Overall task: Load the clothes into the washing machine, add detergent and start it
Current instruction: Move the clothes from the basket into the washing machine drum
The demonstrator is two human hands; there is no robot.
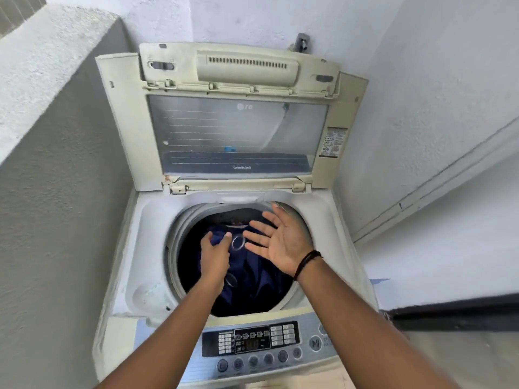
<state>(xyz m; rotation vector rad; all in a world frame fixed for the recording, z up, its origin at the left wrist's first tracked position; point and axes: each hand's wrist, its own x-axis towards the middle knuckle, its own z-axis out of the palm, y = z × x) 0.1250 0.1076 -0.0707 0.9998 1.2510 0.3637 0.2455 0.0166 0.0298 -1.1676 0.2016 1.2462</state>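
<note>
Loading step: dark blue clothes [252, 279] lie in the drum of the open washing machine [146, 248].

Left hand [214, 255]: fingers curled, pinching a fold of the cloth inside the drum. Right hand [280, 242]: fingers spread, palm open above the drum, holding nothing. Judged next: let go of the cloth, then add detergent, which is not in view; the control panel [252, 343] looks untouched.

We see the washing machine [146, 248] in yellowed matt plastic with a clear glossy lid window [238, 133], dark blue soft cloth [252, 276] in its drum, and rough plastered walls [56, 178] around.
</note>
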